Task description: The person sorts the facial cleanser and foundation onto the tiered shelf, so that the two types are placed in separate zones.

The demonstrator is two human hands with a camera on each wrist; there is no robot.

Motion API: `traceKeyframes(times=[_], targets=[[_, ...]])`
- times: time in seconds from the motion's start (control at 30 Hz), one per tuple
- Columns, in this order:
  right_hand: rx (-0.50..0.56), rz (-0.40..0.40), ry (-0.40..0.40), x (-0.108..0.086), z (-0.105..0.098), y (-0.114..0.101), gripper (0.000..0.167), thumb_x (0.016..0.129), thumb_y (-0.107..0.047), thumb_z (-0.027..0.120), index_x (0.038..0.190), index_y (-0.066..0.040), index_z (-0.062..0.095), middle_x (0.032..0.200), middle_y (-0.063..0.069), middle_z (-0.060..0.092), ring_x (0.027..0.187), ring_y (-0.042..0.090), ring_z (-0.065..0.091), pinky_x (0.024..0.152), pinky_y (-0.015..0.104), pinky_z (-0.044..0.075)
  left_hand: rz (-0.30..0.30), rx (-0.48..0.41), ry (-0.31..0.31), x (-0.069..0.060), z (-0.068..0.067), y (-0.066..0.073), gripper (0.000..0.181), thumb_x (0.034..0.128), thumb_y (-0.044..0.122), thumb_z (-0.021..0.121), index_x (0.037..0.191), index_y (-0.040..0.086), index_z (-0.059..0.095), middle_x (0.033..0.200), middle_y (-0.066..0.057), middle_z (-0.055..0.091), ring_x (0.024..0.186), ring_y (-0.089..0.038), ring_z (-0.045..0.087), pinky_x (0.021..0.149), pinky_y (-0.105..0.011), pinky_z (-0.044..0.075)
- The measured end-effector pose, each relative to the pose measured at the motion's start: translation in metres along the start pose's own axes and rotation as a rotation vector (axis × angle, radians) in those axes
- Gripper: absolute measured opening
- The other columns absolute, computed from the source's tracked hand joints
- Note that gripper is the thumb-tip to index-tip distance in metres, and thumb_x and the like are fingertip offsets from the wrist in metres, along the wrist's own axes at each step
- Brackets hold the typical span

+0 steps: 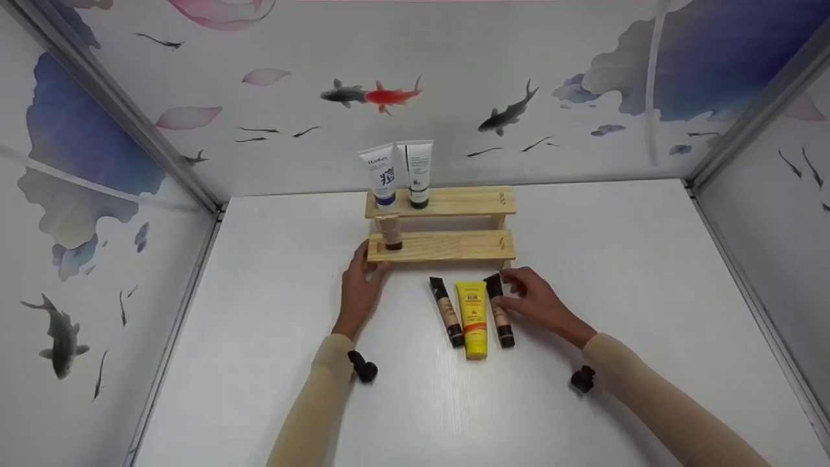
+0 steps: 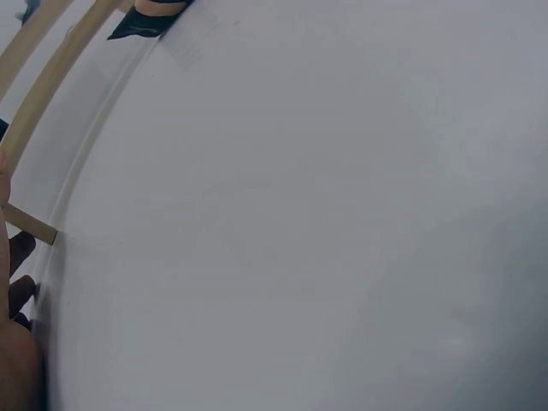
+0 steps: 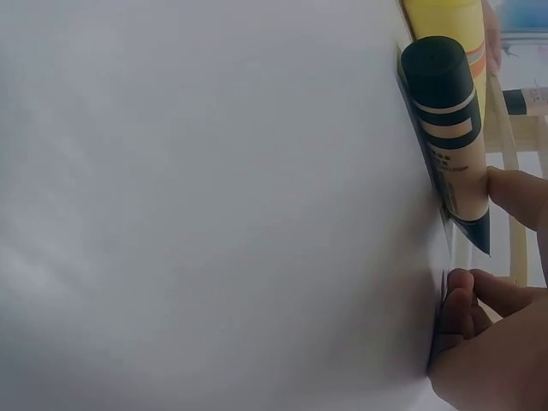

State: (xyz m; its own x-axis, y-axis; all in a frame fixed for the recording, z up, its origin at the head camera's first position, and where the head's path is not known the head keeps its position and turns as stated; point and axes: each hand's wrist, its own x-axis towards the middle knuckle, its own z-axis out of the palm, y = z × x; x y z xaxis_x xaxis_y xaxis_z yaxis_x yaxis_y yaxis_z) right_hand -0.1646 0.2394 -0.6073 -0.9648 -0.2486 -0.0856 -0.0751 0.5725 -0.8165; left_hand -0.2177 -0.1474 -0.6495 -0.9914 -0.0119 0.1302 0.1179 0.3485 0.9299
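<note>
My left hand [image 1: 361, 292] is at the left end of a two-step wooden stand [image 1: 447, 246], thumb by the lower step's front edge and fingers round its end. The left wrist view shows those fingers beside a stand leg [image 2: 32, 224]. On the table in front lie two slim beige tubes with black ends, left [image 1: 447, 312] and right [image 1: 500, 314], with a yellow tube [image 1: 473, 318] between them. My right hand [image 1: 541, 301] is beside the right slim tube. Its thumb [image 3: 518, 195] touches the tube's side; the other fingers bend near the crimped end, apart from the barrel.
On the upper step stand a white tube with a blue cap [image 1: 382, 175] and a white tube with a dark green cap [image 1: 418, 172]. A small beige tube [image 1: 390, 232] stands at the lower step's left. Patterned panels [image 1: 441, 58] enclose the white table [image 1: 603, 259].
</note>
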Motion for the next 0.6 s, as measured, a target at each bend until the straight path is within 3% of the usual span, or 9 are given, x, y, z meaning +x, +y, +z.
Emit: traceKeyframes(times=[0.3, 0.6], targets=[[0.008, 0.025, -0.006, 0.005, 0.002, -0.008, 0.055, 0.100, -0.026, 0.084, 0.141, 0.006, 0.065, 0.126, 0.020, 0.064, 0.113, 0.033, 0.057, 0.099, 0.047, 0.049, 0.023, 0.036, 0.004, 0.002, -0.001, 0.001, 0.080, 0.1091, 0.047, 0.069, 0.172, 0.010, 0.036, 0.171, -0.011, 0.047, 0.156, -0.026, 0.048, 0.128, -0.046, 0.040], [0.060, 0.100, 0.000, 0.006, -0.001, -0.011, 0.046, 0.099, -0.022, 0.083, 0.135, 0.003, 0.067, 0.126, 0.019, 0.070, 0.112, 0.031, 0.062, 0.099, 0.044, 0.051, 0.024, 0.033, 0.004, 0.000, 0.000, 0.000, 0.077, 0.1098, 0.045, 0.068, 0.172, 0.013, 0.037, 0.170, -0.010, 0.049, 0.154, -0.026, 0.050, 0.126, -0.049, 0.041]])
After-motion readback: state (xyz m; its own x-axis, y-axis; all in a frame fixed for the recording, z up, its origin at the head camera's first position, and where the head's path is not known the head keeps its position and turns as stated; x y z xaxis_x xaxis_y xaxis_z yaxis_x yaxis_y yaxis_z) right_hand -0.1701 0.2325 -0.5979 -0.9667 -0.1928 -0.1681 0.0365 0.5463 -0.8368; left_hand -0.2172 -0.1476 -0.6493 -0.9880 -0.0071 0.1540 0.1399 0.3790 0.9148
